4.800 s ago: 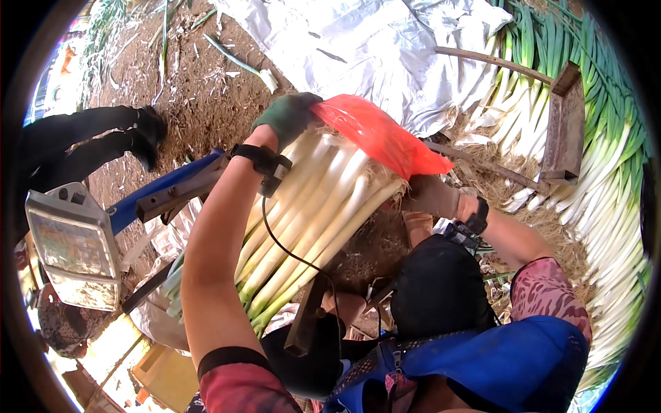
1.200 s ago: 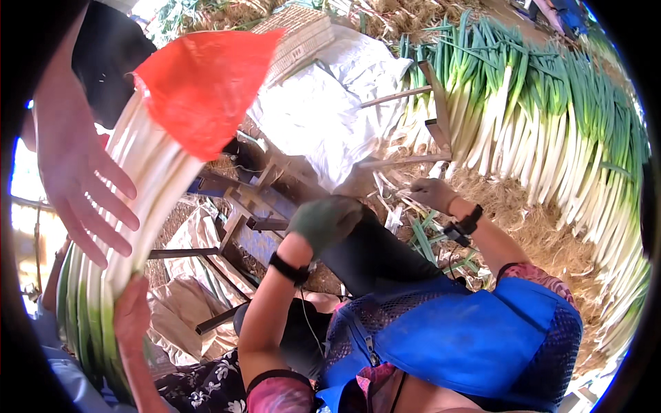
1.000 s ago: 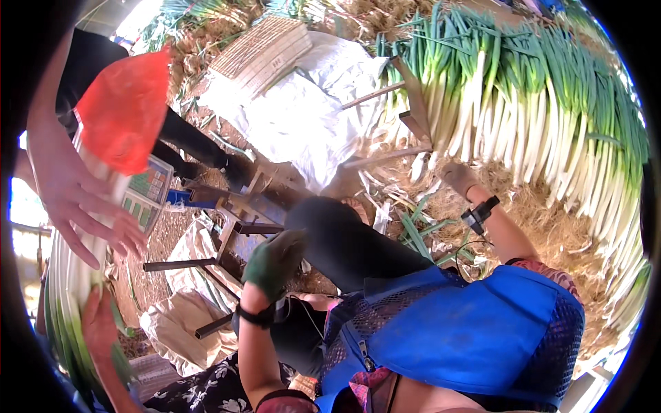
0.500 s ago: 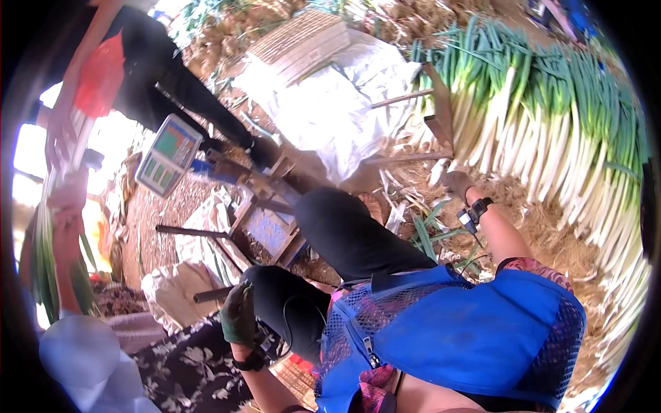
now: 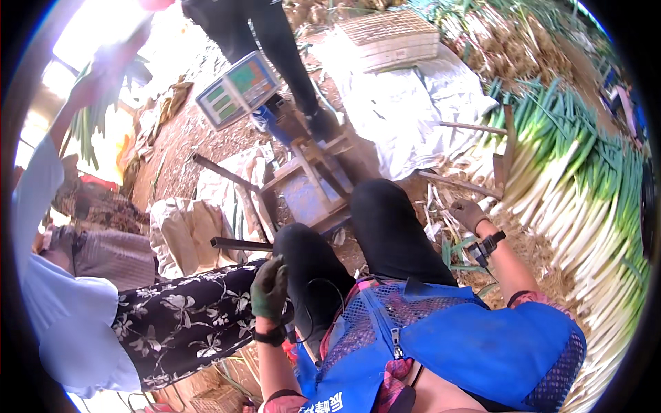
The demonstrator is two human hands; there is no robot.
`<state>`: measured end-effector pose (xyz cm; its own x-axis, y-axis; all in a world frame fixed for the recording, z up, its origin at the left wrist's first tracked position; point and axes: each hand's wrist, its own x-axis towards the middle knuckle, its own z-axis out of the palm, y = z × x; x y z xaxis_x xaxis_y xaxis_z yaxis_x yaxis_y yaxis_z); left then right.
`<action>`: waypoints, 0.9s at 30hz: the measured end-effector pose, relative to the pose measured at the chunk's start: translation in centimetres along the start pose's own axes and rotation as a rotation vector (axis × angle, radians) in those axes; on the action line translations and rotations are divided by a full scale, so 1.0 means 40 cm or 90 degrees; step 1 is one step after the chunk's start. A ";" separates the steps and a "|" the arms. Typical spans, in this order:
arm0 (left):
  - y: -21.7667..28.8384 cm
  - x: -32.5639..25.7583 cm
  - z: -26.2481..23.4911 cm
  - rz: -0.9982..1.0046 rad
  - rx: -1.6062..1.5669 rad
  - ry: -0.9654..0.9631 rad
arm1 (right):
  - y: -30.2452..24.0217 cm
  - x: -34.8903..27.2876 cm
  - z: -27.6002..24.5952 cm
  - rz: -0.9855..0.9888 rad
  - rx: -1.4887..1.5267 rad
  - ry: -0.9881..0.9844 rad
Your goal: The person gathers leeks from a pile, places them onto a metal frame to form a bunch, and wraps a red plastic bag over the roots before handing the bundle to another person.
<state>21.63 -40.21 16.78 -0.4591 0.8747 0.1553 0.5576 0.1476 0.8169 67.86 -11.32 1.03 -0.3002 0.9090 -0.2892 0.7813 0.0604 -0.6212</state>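
Note:
My left hand (image 5: pixel 269 289), in a dark green work glove, is raised beside my left knee. Its fingers are loosely bent, and I see nothing in them. My right hand (image 5: pixel 469 215), in a brownish glove, hangs low to the right of my right knee, fingers loosely bent and apart from the stalks. Nearest to it lie loose roots and trimmed leaves (image 5: pixel 451 252). Beyond stretches a long row of big green onions (image 5: pixel 551 155), white ends toward me. A wooden stool-like frame (image 5: pixel 313 172) with a blue panel stands before my knees.
A digital scale (image 5: pixel 237 89) stands ahead left, with a person's dark-trousered legs (image 5: pixel 292 62) behind it. At far left, another person's arm (image 5: pixel 76 96) is beside green onions (image 5: pixel 93 127). A white crate (image 5: pixel 389 43) rests on white sheeting (image 5: pixel 406 110). Dark bars (image 5: pixel 241 244) jut out near my left knee.
My view has swung left, so the scale, frame and crate sit farther right. The other person's green onions at the left are now higher in view. Both my hands stay beside my knees.

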 end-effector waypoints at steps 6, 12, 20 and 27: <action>-0.020 0.112 0.031 0.200 0.170 -0.065 | -0.276 0.015 0.027 -0.295 0.184 0.169; -0.078 0.139 0.084 0.216 0.329 -0.101 | -0.603 -0.012 0.032 -0.422 -0.074 0.165; -0.087 0.149 0.084 0.200 0.309 -0.109 | -0.674 0.017 0.173 -0.484 -0.199 0.053; -0.094 0.155 0.070 0.177 0.304 -0.103 | -0.650 0.058 0.224 -0.543 -0.206 0.120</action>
<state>18.62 -34.05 13.12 -0.1597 0.9644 0.2106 0.9101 0.0613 0.4098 41.96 -14.49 9.96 -0.7714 0.5547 0.3119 0.4608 0.8249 -0.3272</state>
